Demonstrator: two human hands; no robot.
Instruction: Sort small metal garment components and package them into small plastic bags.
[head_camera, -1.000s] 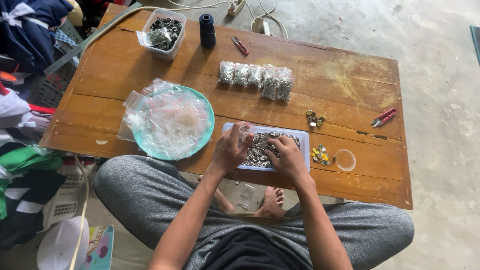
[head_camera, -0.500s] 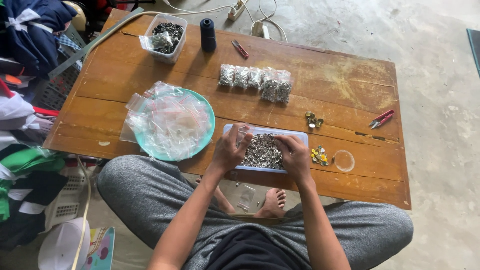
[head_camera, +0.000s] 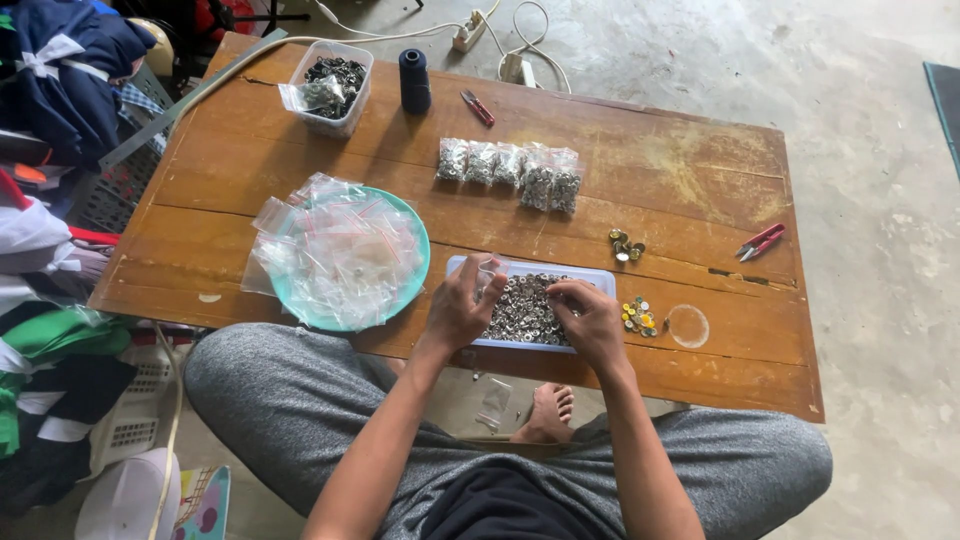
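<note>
A shallow pale-blue tray (head_camera: 595, 276) full of small silver metal pieces (head_camera: 524, 308) lies at the near edge of a low wooden table (head_camera: 660, 170). My left hand (head_camera: 462, 305) rests over the tray's left end and pinches a small clear plastic bag (head_camera: 486, 274). My right hand (head_camera: 592, 320) sits on the tray's right side, its fingers closed among the metal pieces; whether it holds any I cannot tell. I sit cross-legged in grey trousers, one bare foot (head_camera: 548, 412) under the table.
A teal plate (head_camera: 412, 282) heaped with empty clear bags lies left of the tray. Filled bags (head_camera: 510, 170) line the middle. At the back stand a clear tub (head_camera: 332, 82), a dark thread spool (head_camera: 414, 80) and snips (head_camera: 478, 107). Red snips (head_camera: 762, 241) and coloured buttons (head_camera: 636, 318) lie to the right.
My hands have drawn apart slightly over the tray. The left hand now lifts a small clear bag at the tray's left end.
</note>
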